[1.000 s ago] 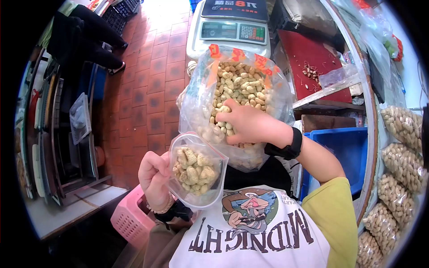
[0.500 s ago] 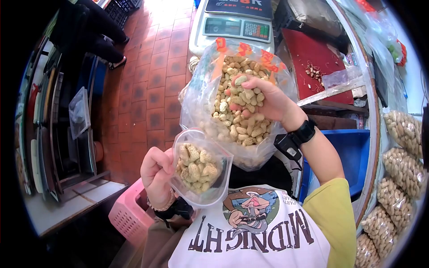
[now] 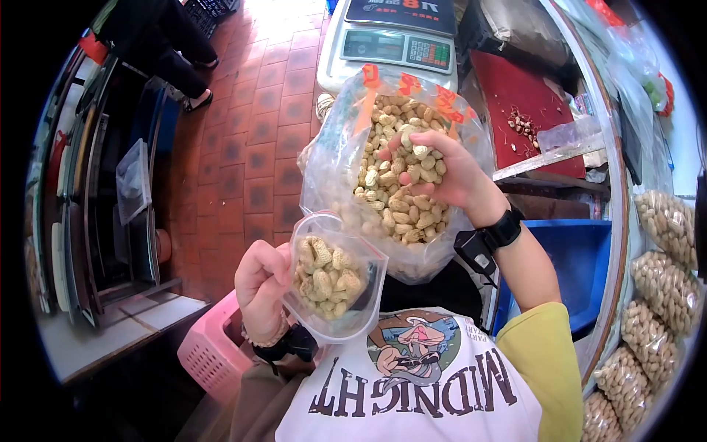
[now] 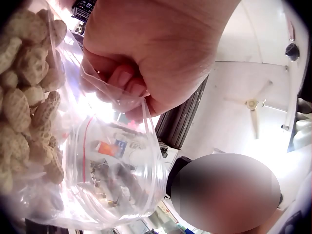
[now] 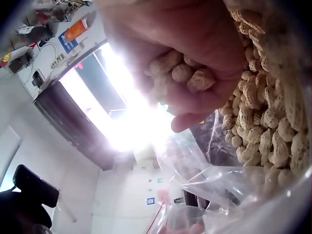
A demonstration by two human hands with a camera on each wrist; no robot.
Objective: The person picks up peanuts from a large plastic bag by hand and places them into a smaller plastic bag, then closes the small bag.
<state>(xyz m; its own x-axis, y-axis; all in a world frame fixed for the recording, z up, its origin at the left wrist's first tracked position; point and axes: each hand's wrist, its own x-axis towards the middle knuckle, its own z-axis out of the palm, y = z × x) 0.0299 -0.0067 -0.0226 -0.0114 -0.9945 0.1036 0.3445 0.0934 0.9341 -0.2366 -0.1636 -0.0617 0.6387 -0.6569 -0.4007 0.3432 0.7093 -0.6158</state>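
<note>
My left hand pinches the edge of a small clear zip bag, its mouth open. Peanuts in their shells lie inside it; the left wrist view shows curled fingers gripping the plastic. Over the large plastic bag with red lettering, my right hand is turned palm up. It holds a handful of peanuts, fingers curled round them, as the right wrist view also shows. Beneath it, loose peanuts fill the large bag.
A scale stands behind the large bag. A blue tub is at the right, beside several packed bags of peanuts. The pink basket is at lower left. Someone in dark trousers stands far left.
My right hand has come up out of the peanuts, turned palm up and gathered a handful. Over the last half second it has moved only slightly. The left hand keeps its hold on the zip bag.
</note>
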